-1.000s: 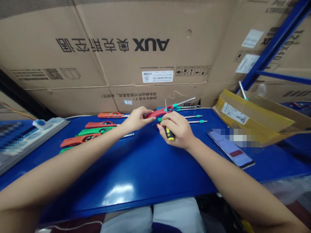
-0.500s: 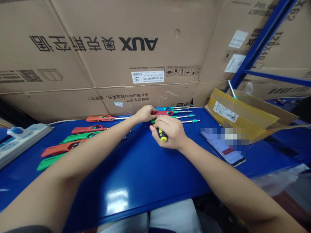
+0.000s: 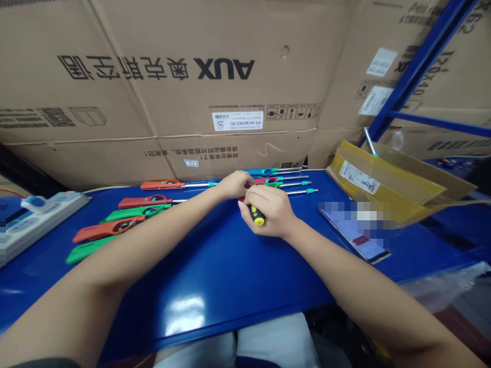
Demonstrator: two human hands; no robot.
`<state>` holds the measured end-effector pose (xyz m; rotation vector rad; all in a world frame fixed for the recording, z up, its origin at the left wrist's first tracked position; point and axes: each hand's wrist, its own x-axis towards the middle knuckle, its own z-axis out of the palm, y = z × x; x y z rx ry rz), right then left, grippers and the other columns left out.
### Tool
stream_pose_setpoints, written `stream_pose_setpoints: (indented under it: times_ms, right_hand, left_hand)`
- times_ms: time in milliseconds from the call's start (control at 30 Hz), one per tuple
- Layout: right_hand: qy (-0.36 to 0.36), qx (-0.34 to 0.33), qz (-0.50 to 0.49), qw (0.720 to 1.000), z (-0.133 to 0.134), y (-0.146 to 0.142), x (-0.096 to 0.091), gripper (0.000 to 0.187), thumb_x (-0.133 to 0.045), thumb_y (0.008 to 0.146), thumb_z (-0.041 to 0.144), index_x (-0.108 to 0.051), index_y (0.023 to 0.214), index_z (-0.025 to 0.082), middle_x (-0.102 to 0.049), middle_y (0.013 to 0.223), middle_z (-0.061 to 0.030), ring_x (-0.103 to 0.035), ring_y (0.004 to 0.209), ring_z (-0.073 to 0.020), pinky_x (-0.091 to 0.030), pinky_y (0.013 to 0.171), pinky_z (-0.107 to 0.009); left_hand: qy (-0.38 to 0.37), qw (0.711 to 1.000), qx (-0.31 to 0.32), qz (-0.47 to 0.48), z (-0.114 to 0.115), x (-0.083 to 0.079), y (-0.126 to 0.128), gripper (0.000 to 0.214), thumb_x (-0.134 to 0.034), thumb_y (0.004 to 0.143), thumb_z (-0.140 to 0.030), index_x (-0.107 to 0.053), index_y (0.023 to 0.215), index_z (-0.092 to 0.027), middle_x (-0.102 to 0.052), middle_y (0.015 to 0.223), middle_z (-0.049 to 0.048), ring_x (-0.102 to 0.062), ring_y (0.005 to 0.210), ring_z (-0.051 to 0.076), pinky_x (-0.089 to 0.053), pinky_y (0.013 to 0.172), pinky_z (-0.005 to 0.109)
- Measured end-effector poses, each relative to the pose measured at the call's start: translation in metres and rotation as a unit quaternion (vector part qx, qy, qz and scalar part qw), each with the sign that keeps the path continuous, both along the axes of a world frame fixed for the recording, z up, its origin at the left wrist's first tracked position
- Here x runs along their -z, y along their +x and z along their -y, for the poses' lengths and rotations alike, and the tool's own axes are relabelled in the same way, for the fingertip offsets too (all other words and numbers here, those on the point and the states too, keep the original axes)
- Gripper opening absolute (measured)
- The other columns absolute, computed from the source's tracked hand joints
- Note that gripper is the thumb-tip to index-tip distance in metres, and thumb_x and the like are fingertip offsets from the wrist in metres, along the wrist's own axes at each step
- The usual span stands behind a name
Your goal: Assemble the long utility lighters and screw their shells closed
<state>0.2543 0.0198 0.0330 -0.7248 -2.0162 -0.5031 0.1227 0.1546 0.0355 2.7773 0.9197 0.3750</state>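
Observation:
My right hand is closed around a screwdriver with a black and yellow handle. The handle's butt end faces me, and its tip is hidden behind my fingers. Just left of it, my left hand has its fingers bent together at the handle end of a red long-nosed lighter; what they pinch is hidden. Behind both hands lies a blue lighter. Metal lighter tubes with green tips stick out to the right of my hands.
Several red and green lighters, including a green one, lie in a row at left. A white power strip stands at the left edge. On the right are a phone and an open yellow-taped box. Cardboard backs the blue table.
The view has shifted slightly. My left hand has come a little closer to the right one, covering more of the red lighter. The screwdriver stays in my right hand.

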Motion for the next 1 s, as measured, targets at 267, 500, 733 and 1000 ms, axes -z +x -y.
stream_pose_setpoints:
  times_ms: [267,500,733,1000]
  right_hand:
    - [-0.010,-0.003,-0.005,1.000,0.000,0.000,0.000,0.022,-0.053,0.093,0.022,-0.054,0.071,0.022,-0.064,0.068,-0.0026,-0.058,0.065,-0.0162,-0.049,0.066,-0.030]
    - [-0.026,0.007,-0.004,1.000,0.003,0.001,0.000,0.023,-0.053,0.094,0.024,-0.054,0.070,0.022,-0.065,0.069,-0.0028,-0.060,0.066,-0.0164,-0.048,0.067,-0.030]
    - [-0.016,-0.014,0.000,1.000,0.007,-0.001,-0.001,0.021,-0.055,0.093,0.021,-0.056,0.072,0.022,-0.067,0.070,-0.0029,-0.062,0.067,-0.0167,-0.051,0.067,-0.030]
    - [0.041,-0.083,-0.038,0.995,0.019,-0.003,-0.007,0.011,-0.063,0.086,0.015,-0.056,0.081,0.022,-0.070,0.077,-0.0037,-0.065,0.070,-0.0181,-0.051,0.065,-0.032]
  left_hand:
    - [-0.042,0.995,0.000,-0.092,0.000,-0.010,0.008,0.026,-0.064,0.097,-0.037,-0.067,0.106,-0.013,-0.070,0.103,0.0060,-0.068,0.090,0.018,-0.058,0.082,0.038]
    - [-0.035,0.998,0.026,-0.048,-0.003,-0.015,0.008,0.022,-0.066,0.074,-0.013,-0.079,0.092,-0.012,-0.075,0.080,0.0030,-0.065,0.075,0.016,-0.043,0.065,0.023]
    - [-0.035,0.999,0.011,0.014,0.011,-0.032,-0.030,0.030,-0.065,0.080,-0.032,-0.080,0.098,-0.013,-0.073,0.083,0.0043,-0.060,0.071,0.014,-0.041,0.064,0.024]
    - [-0.059,0.998,0.012,0.010,0.076,-0.039,-0.095,0.035,-0.069,0.084,-0.043,-0.078,0.103,-0.015,-0.071,0.089,0.0051,-0.062,0.077,0.017,-0.045,0.069,0.025]
